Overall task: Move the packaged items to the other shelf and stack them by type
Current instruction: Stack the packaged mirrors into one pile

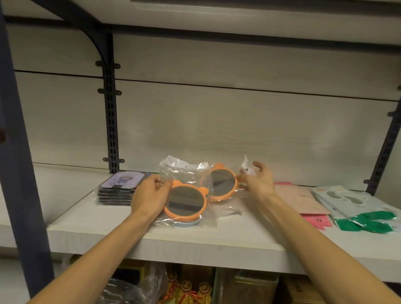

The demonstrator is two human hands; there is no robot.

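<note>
Two bare forearms come up from the bottom edge, no sleeves showing anywhere along them. The left hand wears no glove, no ring, no watch at the wrist. Same on the right hand: bare wrist, bare fingers, nails short and unpainted as far as the blur allows.
</note>
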